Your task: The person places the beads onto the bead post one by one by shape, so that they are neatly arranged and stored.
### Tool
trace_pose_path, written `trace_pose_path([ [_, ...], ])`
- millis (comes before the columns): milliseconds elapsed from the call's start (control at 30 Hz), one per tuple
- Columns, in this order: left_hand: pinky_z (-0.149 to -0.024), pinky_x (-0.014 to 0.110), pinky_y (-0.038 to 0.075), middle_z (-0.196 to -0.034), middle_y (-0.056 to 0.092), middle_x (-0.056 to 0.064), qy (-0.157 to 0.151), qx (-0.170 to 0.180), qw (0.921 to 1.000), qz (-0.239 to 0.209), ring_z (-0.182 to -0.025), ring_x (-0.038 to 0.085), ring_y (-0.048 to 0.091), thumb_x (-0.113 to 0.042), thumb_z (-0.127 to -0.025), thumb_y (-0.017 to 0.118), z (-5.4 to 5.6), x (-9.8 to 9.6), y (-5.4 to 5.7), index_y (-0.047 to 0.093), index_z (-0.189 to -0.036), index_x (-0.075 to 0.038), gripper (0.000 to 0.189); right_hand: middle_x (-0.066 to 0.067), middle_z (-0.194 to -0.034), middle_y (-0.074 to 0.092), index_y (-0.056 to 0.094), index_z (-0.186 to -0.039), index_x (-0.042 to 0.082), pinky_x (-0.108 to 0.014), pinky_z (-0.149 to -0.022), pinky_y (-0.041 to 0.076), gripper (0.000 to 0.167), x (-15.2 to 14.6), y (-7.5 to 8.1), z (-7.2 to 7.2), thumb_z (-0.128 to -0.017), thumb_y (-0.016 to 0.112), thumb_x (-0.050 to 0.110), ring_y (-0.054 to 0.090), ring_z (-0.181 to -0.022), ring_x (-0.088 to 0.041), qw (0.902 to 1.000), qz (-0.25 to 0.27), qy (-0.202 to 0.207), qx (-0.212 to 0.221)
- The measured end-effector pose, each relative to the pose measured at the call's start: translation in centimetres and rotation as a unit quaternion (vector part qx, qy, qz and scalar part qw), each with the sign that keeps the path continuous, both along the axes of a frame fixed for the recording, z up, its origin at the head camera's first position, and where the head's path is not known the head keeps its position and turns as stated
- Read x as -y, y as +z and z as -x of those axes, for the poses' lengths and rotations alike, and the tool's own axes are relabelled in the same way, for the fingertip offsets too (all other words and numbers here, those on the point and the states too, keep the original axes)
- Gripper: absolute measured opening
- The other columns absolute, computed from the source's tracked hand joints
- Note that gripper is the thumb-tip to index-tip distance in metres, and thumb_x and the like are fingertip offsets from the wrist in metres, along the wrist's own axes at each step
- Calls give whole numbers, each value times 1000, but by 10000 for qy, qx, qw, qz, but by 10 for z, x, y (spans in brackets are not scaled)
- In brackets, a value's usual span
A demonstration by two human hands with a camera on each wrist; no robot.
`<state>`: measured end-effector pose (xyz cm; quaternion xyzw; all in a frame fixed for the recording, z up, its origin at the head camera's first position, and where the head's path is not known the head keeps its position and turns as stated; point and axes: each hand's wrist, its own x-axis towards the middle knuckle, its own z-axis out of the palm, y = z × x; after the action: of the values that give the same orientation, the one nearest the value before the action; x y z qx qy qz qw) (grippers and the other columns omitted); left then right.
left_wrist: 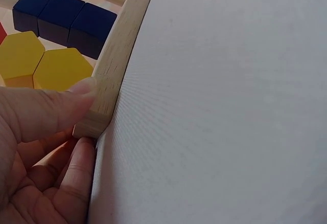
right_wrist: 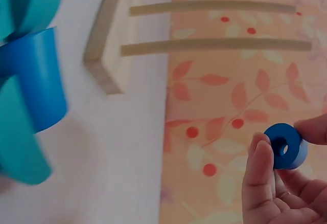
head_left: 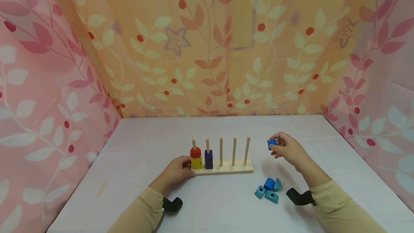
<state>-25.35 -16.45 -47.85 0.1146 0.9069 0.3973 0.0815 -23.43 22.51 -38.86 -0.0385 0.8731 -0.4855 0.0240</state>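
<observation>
A wooden peg board with several upright pegs stands on the white table. My left hand grips its left end, the thumb on the top of the base and the fingers curled at its end face. The leftmost peg bears yellow hexagonal blocks with a red block above them. On the peg beside it, three dark blue square blocks are stacked. To the right of the board, my right hand holds up a blue round block with a hole through it, pinched between thumb and fingers.
Below the right hand, a blue cylinder lies among teal half-round blocks on the table. Three pegs toward the board's right end, such as the tall end peg, are bare. Patterned curtains stand behind and at both sides.
</observation>
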Motion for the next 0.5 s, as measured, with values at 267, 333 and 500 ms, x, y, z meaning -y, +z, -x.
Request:
trace_pose_path([
  [267,-86,40,43,-94,56,-1,26,-6,10000,37,-88,17,50,-19,-75,75,0,-2,0,59,-109,-10,39,-19,-96,53,45,-121,-1,-29,-72,53,38,18,25,2,-90,59,17,63,-86,-30,9959,449,166,-768],
  [333,-86,40,43,-94,56,-1,48,10,10000,52,-87,17,50,-20,-75,75,0,-2,0,59,-110,-10,40,-19,-97,52,45,-121,-1,-27,-72,52,38,24,30,3,-90,59,15,64,-84,-25,9923,656,195,-1031],
  [500,-86,40,43,-94,55,0,31,40,10000,67,-87,18,49,-20,-74,75,0,-2,1,59,-109,-9,39,-21,-98,48,45,-120,-4,-23,-73,51,36,42,44,3,-89,58,8,63,-81,-13,9812,1302,353,-1379],
])
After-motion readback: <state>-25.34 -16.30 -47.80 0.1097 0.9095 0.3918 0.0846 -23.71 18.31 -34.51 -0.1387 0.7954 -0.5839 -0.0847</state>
